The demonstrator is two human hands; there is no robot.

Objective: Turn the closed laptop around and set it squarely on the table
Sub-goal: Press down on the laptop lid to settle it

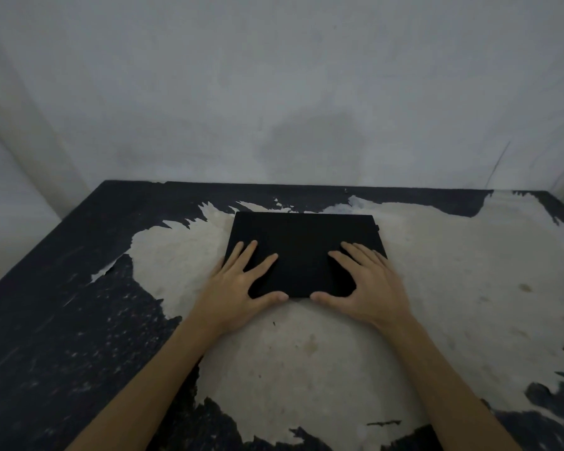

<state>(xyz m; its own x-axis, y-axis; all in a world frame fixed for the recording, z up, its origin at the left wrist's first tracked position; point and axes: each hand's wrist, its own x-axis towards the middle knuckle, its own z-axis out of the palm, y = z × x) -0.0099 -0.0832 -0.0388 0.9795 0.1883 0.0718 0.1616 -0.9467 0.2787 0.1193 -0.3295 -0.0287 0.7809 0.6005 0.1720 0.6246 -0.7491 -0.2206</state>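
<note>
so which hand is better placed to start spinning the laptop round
Neither clearly: left hand and right hand both lie flat on the closed laptop near its front corners, thumbs at the near edge.

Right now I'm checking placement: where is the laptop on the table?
In the head view, the closed laptop lies flat mid-table, toward the wall, under the left hand and right hand.

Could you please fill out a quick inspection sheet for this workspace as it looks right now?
Surface: black table, top coating peeled away over a large pale patch.
Job's things: closed black laptop, flat on the pale patch, roughly parallel to the table's far edge.
Clutter: nothing seen.
Hands: left hand and right hand spread on the lid, thumbs at the near edge.
Cables: nothing seen.
Surroundings: plain grey wall behind the table.
</note>
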